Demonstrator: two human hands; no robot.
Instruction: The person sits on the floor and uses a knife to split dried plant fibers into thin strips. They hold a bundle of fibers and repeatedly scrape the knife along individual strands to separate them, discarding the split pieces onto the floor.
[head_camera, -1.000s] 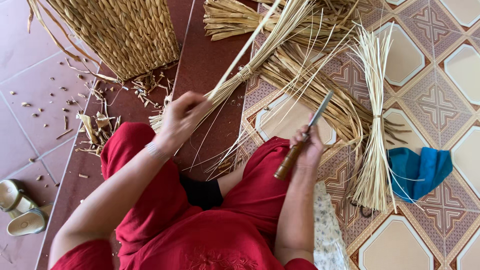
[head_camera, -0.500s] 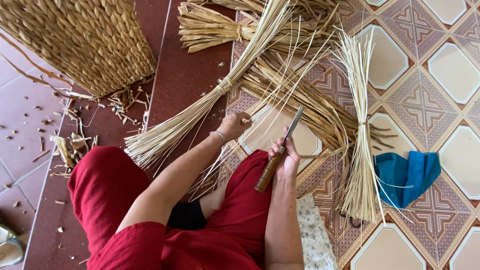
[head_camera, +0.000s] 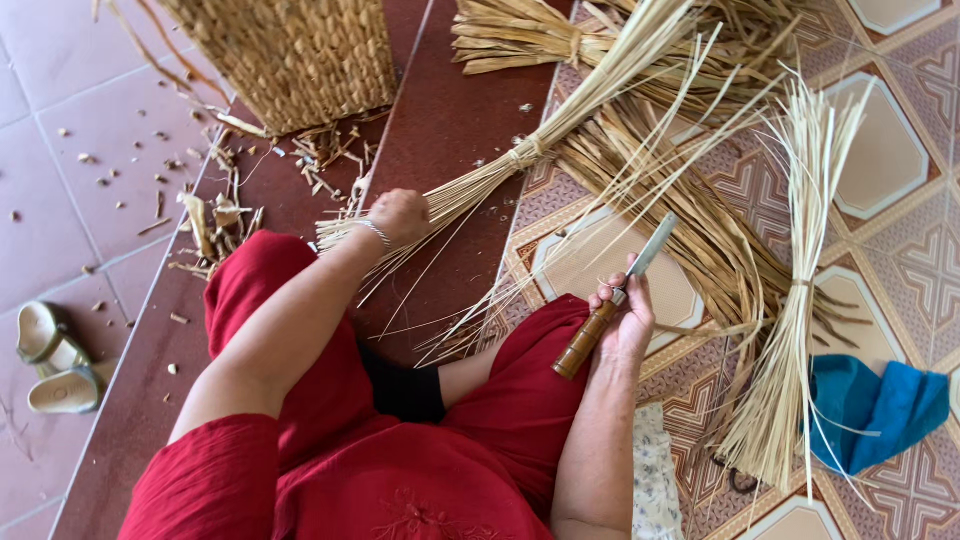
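Your left hand (head_camera: 398, 215) is closed around one tied bundle of straw (head_camera: 520, 155), lying across the step edge of the floor (head_camera: 60, 200). Your right hand (head_camera: 625, 320) is clamped on one knife (head_camera: 612, 300). Beyond lie one basket (head_camera: 290, 55), two sandals (head_camera: 50, 360) and one blue cloth (head_camera: 875, 410).

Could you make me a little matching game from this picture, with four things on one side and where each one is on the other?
Things:
1. knife
2. tied straw bundle
3. blue cloth
4. sandals

Places:
A. on the patterned tiles, far right
B. in the right hand
C. on the plain tiles, far left
D. gripped by the left hand

Pairs: 1-B, 2-D, 3-A, 4-C
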